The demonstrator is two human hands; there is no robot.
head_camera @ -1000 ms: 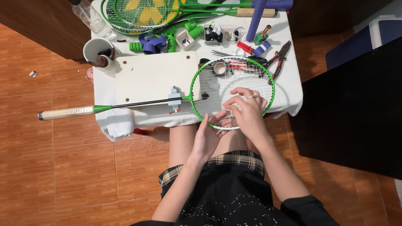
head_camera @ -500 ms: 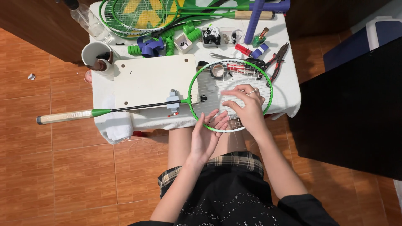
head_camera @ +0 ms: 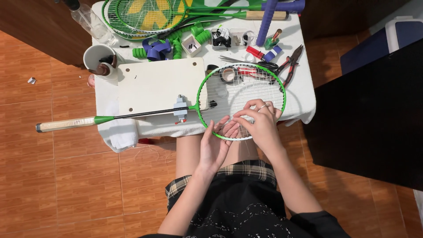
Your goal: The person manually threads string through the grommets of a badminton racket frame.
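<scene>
A green-framed badminton racket lies across a white board on the small table, its pale grip pointing left past the table edge. A small clamp grips its shaft. My left hand sits under the near rim of the racket head, fingers spread up against the strings. My right hand rests on top of the strings just inside the near rim, fingers curled and pinching a string. The strings are white and partly woven.
Pliers, scissors, tape rolls, green grip rolls and small boxes crowd the table's far side. More rackets lie at the back. A white cup stands at left, a dark cabinet at right.
My right hand has shifted slightly along the strings near the rim; the left hand's fingers have spread a little under the frame. The racket has stayed in place.
</scene>
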